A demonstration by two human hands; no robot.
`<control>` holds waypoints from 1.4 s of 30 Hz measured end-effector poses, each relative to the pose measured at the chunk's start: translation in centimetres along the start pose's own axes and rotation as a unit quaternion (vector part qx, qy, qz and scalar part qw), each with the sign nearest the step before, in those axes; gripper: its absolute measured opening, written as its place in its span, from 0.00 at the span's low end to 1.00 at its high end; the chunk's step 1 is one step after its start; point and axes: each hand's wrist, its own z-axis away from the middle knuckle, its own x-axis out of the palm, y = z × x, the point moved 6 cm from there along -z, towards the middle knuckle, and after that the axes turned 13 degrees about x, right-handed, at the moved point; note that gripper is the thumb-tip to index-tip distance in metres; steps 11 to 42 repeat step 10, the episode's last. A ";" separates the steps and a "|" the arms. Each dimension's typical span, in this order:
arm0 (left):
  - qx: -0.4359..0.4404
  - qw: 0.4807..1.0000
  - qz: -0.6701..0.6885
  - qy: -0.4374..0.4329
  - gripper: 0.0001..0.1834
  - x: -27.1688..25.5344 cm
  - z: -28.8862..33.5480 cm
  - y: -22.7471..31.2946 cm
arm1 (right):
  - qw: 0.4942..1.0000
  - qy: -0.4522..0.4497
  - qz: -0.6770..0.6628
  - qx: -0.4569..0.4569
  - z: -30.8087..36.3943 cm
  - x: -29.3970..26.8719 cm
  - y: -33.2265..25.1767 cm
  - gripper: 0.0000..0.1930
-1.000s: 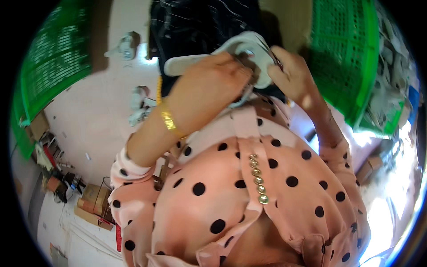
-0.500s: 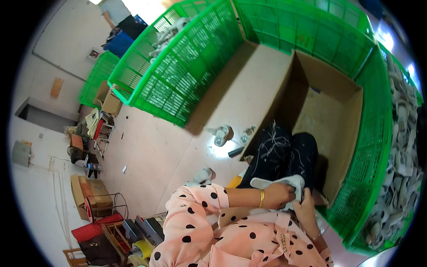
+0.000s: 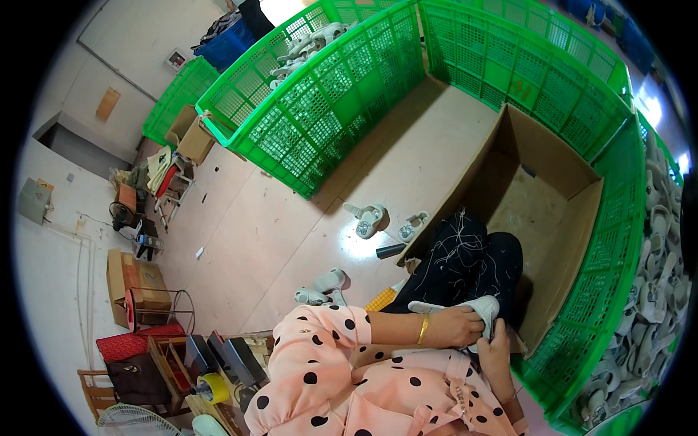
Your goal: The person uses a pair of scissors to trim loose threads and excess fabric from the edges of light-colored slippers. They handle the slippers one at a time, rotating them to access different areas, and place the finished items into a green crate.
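Observation:
A small light-grey strapped shoe is held over my dark-trousered lap. My left hand, with a gold bangle at its wrist, has its fingers closed around the shoe's near side. At the shoe's right edge, my right hand grips it with the thumb pointing up. The hands partly cover the shoe, and its strap sticks out to the left. Loose threads lie on my trouser leg.
An open cardboard box stands in front of my legs. Green plastic crates surround it, and a crate at right brims with grey shoes. More shoes lie on the floor. A low bench with tape is at left.
The view has shifted, so the crates and box sit lower and further right. Both hands still hold the shoe, which has turned a little between them.

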 end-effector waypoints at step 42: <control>-0.088 0.986 0.091 -0.108 0.12 1.2 -0.2 -0.7 | 0.998 -0.049 -0.036 0.000 -0.4 -1.3 -1.9 0.11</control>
